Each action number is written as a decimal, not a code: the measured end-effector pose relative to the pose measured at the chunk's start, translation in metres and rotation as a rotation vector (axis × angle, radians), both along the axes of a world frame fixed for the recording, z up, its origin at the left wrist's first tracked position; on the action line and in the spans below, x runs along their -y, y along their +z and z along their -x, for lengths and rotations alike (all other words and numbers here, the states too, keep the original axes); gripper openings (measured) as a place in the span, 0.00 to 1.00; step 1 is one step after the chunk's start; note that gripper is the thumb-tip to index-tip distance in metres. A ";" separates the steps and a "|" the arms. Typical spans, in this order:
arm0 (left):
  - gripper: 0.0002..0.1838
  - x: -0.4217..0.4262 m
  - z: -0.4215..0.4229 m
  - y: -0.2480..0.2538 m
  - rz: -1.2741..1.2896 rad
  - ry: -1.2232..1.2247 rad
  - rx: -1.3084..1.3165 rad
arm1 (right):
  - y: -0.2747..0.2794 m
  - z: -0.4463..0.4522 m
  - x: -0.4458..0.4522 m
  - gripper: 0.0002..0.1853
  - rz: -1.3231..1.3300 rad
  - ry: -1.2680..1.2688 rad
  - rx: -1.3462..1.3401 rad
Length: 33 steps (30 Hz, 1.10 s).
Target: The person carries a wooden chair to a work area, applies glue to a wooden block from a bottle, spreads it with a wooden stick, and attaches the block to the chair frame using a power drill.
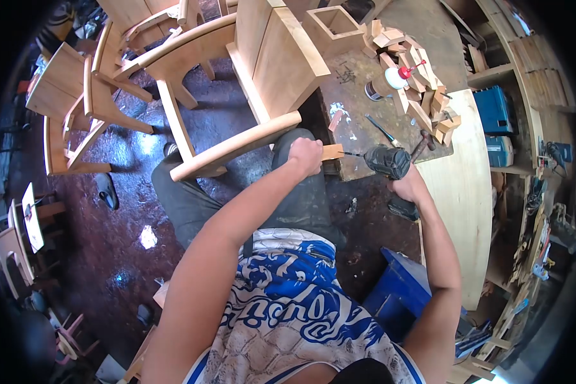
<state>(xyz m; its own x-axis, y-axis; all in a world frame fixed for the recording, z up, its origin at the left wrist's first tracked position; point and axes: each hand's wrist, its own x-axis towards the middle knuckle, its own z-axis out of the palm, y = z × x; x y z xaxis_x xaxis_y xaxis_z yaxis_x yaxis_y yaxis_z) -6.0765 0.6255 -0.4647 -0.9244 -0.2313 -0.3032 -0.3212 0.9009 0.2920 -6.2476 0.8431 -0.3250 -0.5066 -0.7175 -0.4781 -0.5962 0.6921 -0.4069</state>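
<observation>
Wood block (332, 152) pokes out at 3 o'clock from the left hand (306, 157), fingers curled tight round its other end. Right hand (404, 184) has its fingers wrapped round the grip of a cordless drill (387, 161), partly hidden by the drill body. Bit points at the block's end; can't tell if it's touching.

Going out from the block: slim tool (381, 130) at 2 o'clock on the worn surface (352, 168), hammer (422, 147) at 3 past the drill, red-tipped bottle (383, 84) at 1, messy offcut pile (416, 89) at 2. Big wooden chair (291, 54) crowds 11, its armrest (237, 146) at 9 right up by the left hand. Blue bin (397, 281) down at 5.

Bottle label's too small to read; shirt (288, 294) has stylised blue lettering I can't make out.
</observation>
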 end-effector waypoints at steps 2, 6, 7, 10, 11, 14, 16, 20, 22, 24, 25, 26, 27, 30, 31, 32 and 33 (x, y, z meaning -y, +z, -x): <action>0.22 -0.001 0.000 -0.002 -0.007 0.007 -0.005 | 0.004 -0.002 0.004 0.32 0.016 0.029 -0.048; 0.21 0.000 0.002 -0.007 0.018 -0.007 -0.034 | -0.010 0.008 0.001 0.29 -0.033 0.018 -0.086; 0.21 0.000 0.002 -0.008 0.023 -0.008 -0.042 | -0.011 0.010 0.002 0.27 -0.062 0.038 -0.094; 0.21 0.000 0.001 -0.006 0.003 0.001 -0.050 | -0.001 0.010 0.008 0.25 -0.057 0.077 -0.087; 0.21 0.001 0.001 -0.006 0.002 -0.004 -0.049 | 0.001 0.010 0.011 0.24 -0.025 0.104 -0.077; 0.21 0.000 0.001 -0.004 -0.022 -0.001 -0.029 | -0.009 0.015 0.005 0.23 -0.055 0.052 -0.087; 0.22 0.002 0.001 -0.003 -0.036 0.005 -0.016 | -0.025 0.024 -0.006 0.23 -0.084 0.086 -0.107; 0.22 0.002 0.001 -0.006 -0.046 0.000 -0.016 | -0.019 0.022 0.001 0.22 -0.096 0.119 -0.114; 0.21 0.003 0.002 -0.005 -0.041 -0.003 -0.015 | -0.005 0.018 0.008 0.22 -0.083 0.121 -0.105; 0.21 0.003 0.001 -0.006 -0.048 -0.002 -0.020 | 0.002 0.018 0.012 0.22 -0.078 0.123 -0.101; 0.21 0.004 0.001 -0.006 -0.055 0.001 -0.026 | 0.003 0.018 0.012 0.22 -0.073 0.132 -0.090; 0.21 0.004 0.001 -0.006 -0.055 0.001 -0.025 | 0.005 0.018 0.013 0.22 -0.068 0.141 -0.078; 0.21 0.004 0.001 -0.006 -0.058 0.003 -0.030 | 0.008 0.018 0.015 0.22 -0.067 0.141 -0.077; 0.21 0.004 0.000 -0.007 -0.057 0.003 -0.043 | 0.008 0.021 0.018 0.22 -0.072 0.161 -0.050; 0.21 0.004 0.000 -0.007 -0.055 0.002 -0.055 | 0.005 0.022 0.015 0.25 -0.090 0.141 -0.043; 0.21 0.004 0.000 -0.007 -0.056 -0.002 -0.051 | 0.001 0.023 0.012 0.28 -0.108 0.119 -0.037; 0.21 0.004 0.000 -0.007 -0.049 0.000 -0.058 | -0.002 0.023 0.010 0.28 -0.109 0.115 -0.032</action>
